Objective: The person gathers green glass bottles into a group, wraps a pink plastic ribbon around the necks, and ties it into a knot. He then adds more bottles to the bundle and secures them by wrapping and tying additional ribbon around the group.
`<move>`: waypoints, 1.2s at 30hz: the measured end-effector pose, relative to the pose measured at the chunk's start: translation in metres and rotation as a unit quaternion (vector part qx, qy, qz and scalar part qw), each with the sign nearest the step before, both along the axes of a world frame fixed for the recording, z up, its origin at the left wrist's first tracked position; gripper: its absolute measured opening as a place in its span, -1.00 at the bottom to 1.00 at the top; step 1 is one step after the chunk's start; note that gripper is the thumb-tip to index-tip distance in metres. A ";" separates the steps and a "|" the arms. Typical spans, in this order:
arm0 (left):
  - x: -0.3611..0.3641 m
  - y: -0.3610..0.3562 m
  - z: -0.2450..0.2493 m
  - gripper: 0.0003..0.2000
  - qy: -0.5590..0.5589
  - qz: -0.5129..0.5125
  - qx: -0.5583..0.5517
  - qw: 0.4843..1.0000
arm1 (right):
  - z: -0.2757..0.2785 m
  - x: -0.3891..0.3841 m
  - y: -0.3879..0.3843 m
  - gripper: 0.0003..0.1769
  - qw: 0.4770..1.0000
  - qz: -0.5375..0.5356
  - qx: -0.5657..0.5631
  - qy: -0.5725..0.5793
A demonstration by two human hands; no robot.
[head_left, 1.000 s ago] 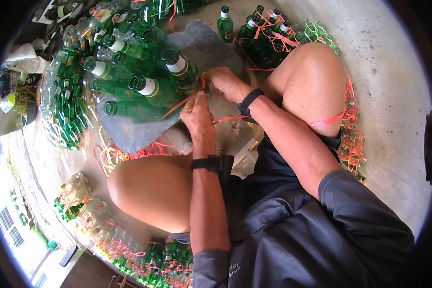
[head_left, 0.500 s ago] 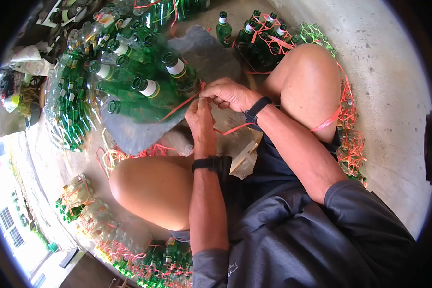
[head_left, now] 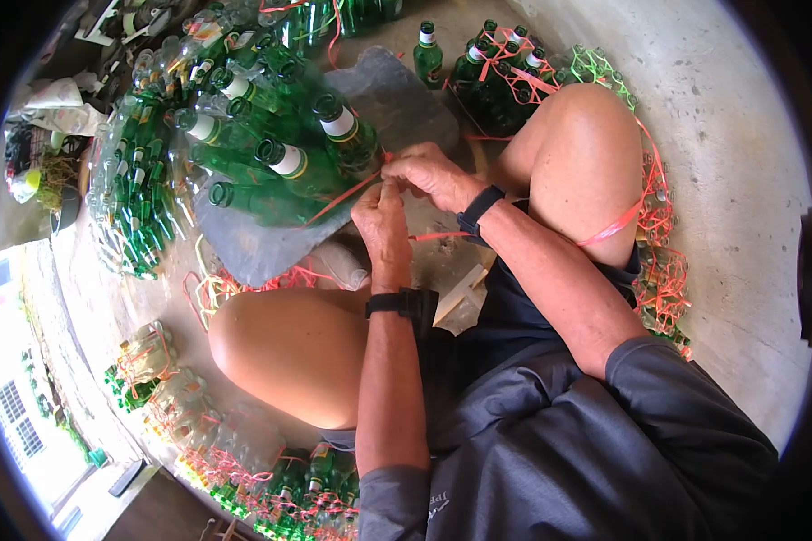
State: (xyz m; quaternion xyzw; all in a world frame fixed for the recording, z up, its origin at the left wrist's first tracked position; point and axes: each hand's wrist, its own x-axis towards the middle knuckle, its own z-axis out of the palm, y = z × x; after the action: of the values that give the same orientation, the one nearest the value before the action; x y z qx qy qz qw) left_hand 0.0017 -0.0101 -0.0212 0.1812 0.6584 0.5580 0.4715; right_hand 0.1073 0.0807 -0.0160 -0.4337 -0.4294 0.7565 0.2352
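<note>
A red plastic ribbon (head_left: 338,200) runs around a cluster of green glass bottles (head_left: 284,162) on a dark grey slab. Beside the cluster's near right side, my left hand (head_left: 381,221) pinches the ribbon, its fingers closed. My right hand (head_left: 431,176) is closed on the ribbon too, its fingertips touching those of the left at a small knot-like bunch. What lies exactly between the fingertips is hidden. More ribbon trails under my right wrist and crosses my right knee. The bottles stand tilted in view, necks up, some with white neck labels.
The grey slab (head_left: 262,255) lies under the bottles. One single green bottle (head_left: 428,56) stands at the back, near a ribbon-tied bundle (head_left: 505,81). Heaped bottles (head_left: 140,171) are on the left. Tied bundles (head_left: 176,406) line the lower left. A concrete wall (head_left: 731,180) rises at the right.
The view has shifted slightly, so the bottles sit a little further right and lower. Both hands remain pinched together on the ribbon beside the cluster.
</note>
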 end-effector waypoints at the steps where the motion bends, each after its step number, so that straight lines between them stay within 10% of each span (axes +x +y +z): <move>1: 0.001 0.000 -0.003 -0.70 0.015 0.002 0.006 1.000 | 0.001 0.001 0.001 -0.84 1.000 0.005 -0.005 -0.002; 16: 0.010 -0.008 0.017 -0.70 -0.076 -0.065 -0.007 0.995 | 0.016 0.002 -0.005 -0.77 0.992 0.077 -0.005 -0.096; 24: -0.008 -0.021 0.039 -0.65 0.103 -0.195 -0.033 0.975 | 0.033 0.006 -0.011 -0.65 0.976 0.111 0.095 -0.162; 28: -0.017 -0.023 0.050 -0.68 0.295 -0.212 -0.005 0.932 | 0.041 0.012 0.001 -0.67 0.905 0.220 0.242 -0.273; 36: -0.043 -0.037 0.124 -0.69 0.258 -0.176 0.043 0.949 | 0.090 0.017 -0.017 -0.78 0.759 0.277 0.432 -0.400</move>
State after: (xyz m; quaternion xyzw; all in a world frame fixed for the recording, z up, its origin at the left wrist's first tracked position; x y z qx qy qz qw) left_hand -0.0410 -0.0466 0.1025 0.4521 0.6904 0.4284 0.3679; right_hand 0.1246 0.0638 0.0744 -0.4108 -0.8672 0.2809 -0.0154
